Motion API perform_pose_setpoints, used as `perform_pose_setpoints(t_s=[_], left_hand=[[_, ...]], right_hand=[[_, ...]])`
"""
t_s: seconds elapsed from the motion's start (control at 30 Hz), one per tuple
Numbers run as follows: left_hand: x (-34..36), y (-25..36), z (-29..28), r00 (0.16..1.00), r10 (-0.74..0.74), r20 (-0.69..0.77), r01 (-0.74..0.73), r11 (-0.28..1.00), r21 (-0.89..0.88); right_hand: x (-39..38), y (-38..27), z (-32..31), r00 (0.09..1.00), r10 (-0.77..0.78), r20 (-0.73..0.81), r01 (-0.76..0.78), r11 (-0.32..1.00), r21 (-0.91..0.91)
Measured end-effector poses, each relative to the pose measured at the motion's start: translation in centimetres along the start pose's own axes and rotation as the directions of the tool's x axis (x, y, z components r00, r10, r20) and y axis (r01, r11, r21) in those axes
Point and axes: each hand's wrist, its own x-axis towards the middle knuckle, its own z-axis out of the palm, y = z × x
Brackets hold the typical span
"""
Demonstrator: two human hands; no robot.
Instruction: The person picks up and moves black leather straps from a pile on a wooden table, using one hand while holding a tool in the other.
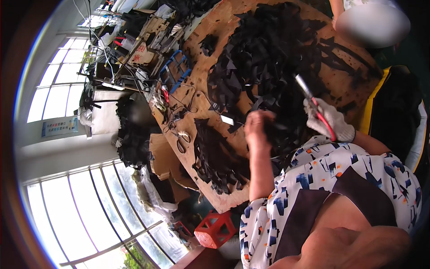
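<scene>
Hands near body side of bench (224, 202): R hand (339, 123), gloved, closed rd red-handled tool (305, 86), metal tip aimed away, prob. to clear the fingers. L hand (259, 129) bare, fingers curled; blurred, can't tell if holding a pc. Small blk pile (208, 154) by near L corner, main blk scraps (264, 58) mid-bench toward far edge, prob. heaped w/in reach.
</scene>
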Motion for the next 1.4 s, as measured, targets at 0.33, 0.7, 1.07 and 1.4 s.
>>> perform_pose_setpoints(t_s=[0.33,0.7,1.07,1.4], left_hand=[[-2.6,10.5,-6.6,0.870,0.490,-0.059,-0.464,0.852,0.244],[4.3,-5.6,-3.0,0.994,-0.026,-0.102,0.103,0.043,0.994],[13.1,-7.5,-5.8,0.977,-0.092,0.191,-0.203,-0.153,0.967],[8.4,-0.5,-3.5,0.992,0.109,0.065,-0.079,0.127,0.989]], right_hand=[[1.1,-3.2,-3.7,0.968,-0.116,0.221,0.188,0.923,-0.337],[0.3,-3.3,-3.4,0.953,-0.156,0.261,0.219,0.948,-0.231],[0.1,-1.7,-1.3,0.974,-0.157,0.165,0.209,0.906,-0.369],[-0.1,-1.6,-2.0,0.829,-0.476,0.293,0.448,0.250,-0.858]])
